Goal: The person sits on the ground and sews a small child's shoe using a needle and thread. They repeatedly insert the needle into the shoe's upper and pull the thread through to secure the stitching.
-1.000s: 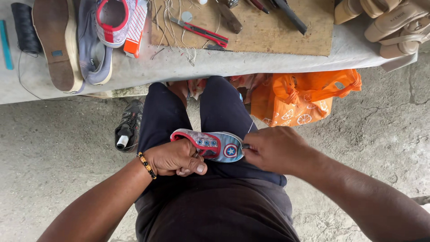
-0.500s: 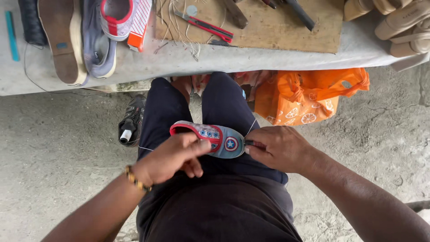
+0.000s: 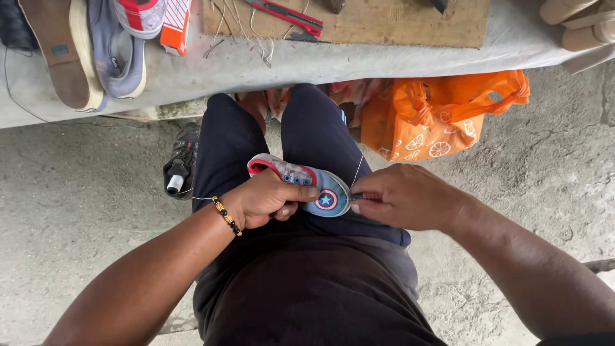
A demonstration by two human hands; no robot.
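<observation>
A small child's shoe (image 3: 312, 184), blue with a red rim and a round star emblem, rests on my lap between my thighs. My left hand (image 3: 266, 200), with a beaded bracelet at the wrist, grips the shoe from its left side. My right hand (image 3: 402, 197) is pinched at the shoe's toe end, its fingertips closed on something small and dark that I cannot make out. A thin pale thread (image 3: 356, 172) runs up from that pinch.
A cloth-covered bench (image 3: 384, 57) runs along the top with a wooden board (image 3: 384, 22), a red cutter (image 3: 288, 14), a brown sole (image 3: 61, 54) and a grey shoe (image 3: 115, 48). An orange bag (image 3: 442, 118) and a dark shoe (image 3: 180, 160) lie on the concrete floor.
My left hand has shifted up onto the shoe and closed over its side. My right hand stays pinched at the toe end, and the view has tilted downward a little.
</observation>
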